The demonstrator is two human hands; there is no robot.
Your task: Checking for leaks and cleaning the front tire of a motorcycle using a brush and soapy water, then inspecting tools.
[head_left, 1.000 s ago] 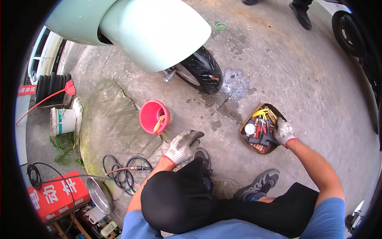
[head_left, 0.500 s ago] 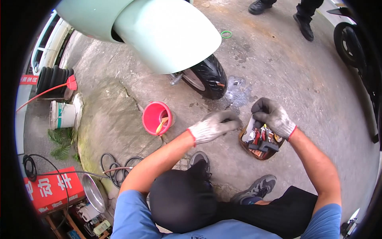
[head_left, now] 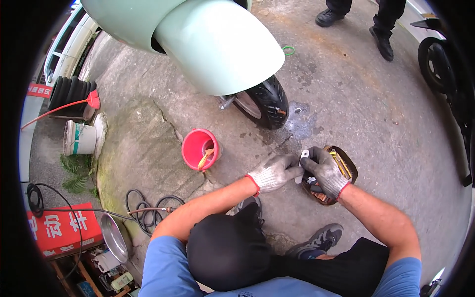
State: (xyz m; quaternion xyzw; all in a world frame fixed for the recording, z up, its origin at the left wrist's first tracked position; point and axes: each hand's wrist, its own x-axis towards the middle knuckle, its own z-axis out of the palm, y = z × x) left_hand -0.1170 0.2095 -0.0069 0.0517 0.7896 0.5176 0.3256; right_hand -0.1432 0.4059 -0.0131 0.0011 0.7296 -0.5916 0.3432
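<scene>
Both my hands wear grey knit gloves and meet over a brown tool tray (head_left: pixel 347 167) on the concrete. My left hand (head_left: pixel 275 172) and my right hand (head_left: pixel 325 171) pinch a small white object (head_left: pixel 303 156) between them. The tray holds several small tools with red and yellow handles. A red bucket (head_left: pixel 196 147) with a yellow-handled tool in it stands left of my hands. The black front wheel (head_left: pixel 264 101) of a pale green scooter (head_left: pixel 208 39) sits just beyond.
A coiled black hose (head_left: pixel 148 213) lies at lower left beside a metal pan (head_left: pixel 115 238) and a red box (head_left: pixel 62 230). A white pail (head_left: pixel 79 138) and broom (head_left: pixel 74 105) stand left. Another person's shoes (head_left: pixel 354 24) are at the top, and a second wheel (head_left: pixel 438 64) at right.
My left hand swung right from the ground to meet my right hand over the tray. Both now close on a small white object above it.
</scene>
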